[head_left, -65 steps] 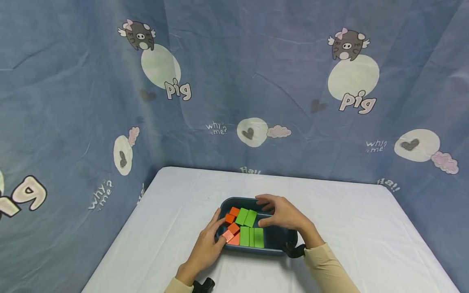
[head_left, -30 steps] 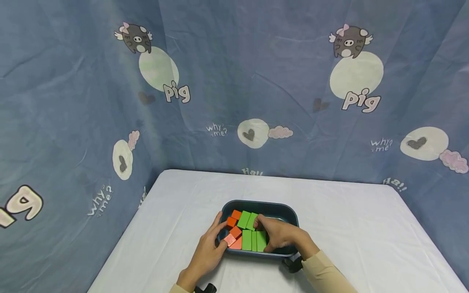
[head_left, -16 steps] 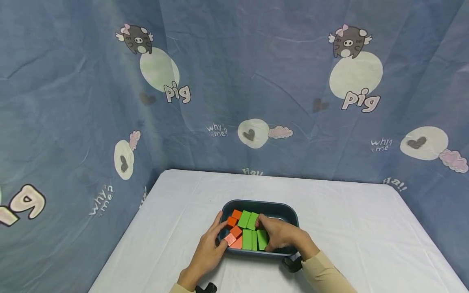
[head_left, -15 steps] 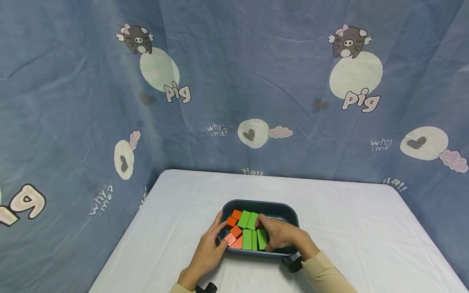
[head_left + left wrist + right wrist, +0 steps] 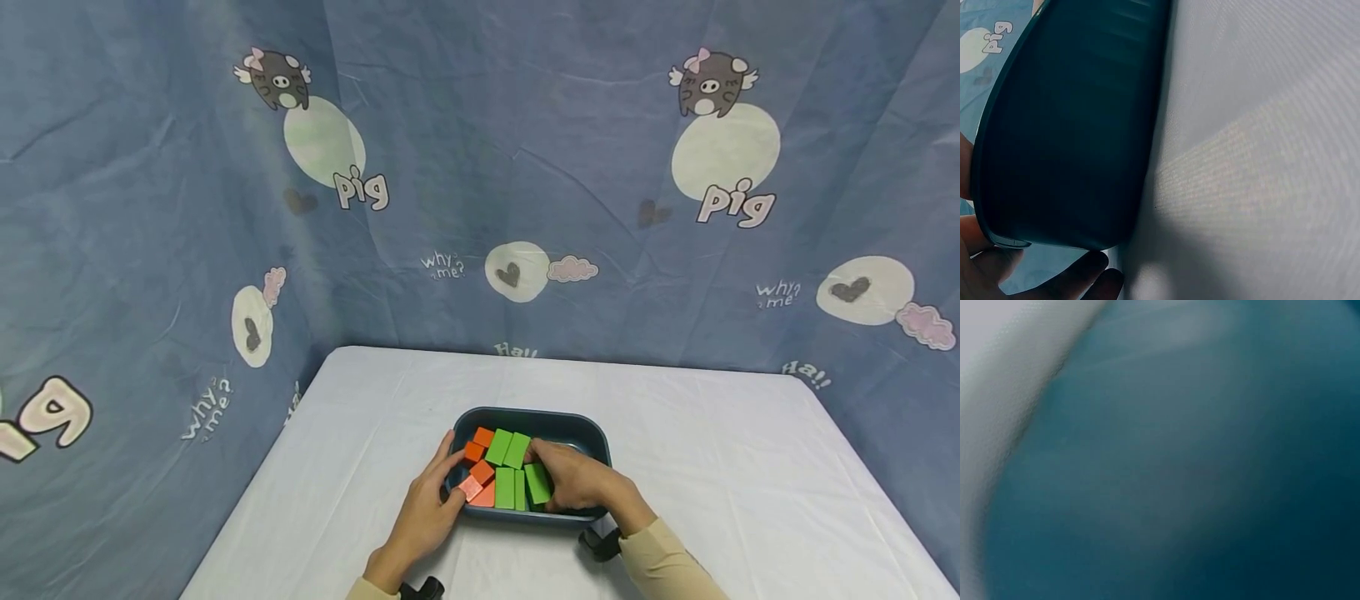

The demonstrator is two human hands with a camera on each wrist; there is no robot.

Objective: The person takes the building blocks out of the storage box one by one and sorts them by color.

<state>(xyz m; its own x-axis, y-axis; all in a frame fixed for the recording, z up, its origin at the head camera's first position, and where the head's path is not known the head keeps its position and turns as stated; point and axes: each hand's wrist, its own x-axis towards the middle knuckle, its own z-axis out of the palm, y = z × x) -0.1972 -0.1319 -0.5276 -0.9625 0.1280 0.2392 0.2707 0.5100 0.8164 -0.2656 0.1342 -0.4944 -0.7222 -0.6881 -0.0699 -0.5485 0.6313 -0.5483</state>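
Note:
A dark blue plastic bin (image 5: 592,505) sits on the white table with green and orange blocks inside. At its left end my left hand (image 5: 424,510) grips the rim, thumb on the near side. The left wrist view shows fingers (image 5: 1069,275) against the bin's outer wall (image 5: 1072,144). Inside the bin, my right hand (image 5: 573,477) pinches a green block (image 5: 537,483), tilted and apart from the green blocks (image 5: 510,488) on its left. More green blocks (image 5: 507,448) lie behind. The right wrist view holds mostly blurred bin wall (image 5: 1116,456).
Several orange blocks (image 5: 481,472) are packed in the bin's left end, close to my left fingers. A white cloth (image 5: 697,450) covers the table. A blue printed curtain (image 5: 450,167) hangs behind and to the left.
My right hand came down from over the bin and took hold of the rightmost green block in the near row. That block has tilted and shifted right, opening a gap. My left hand stays.

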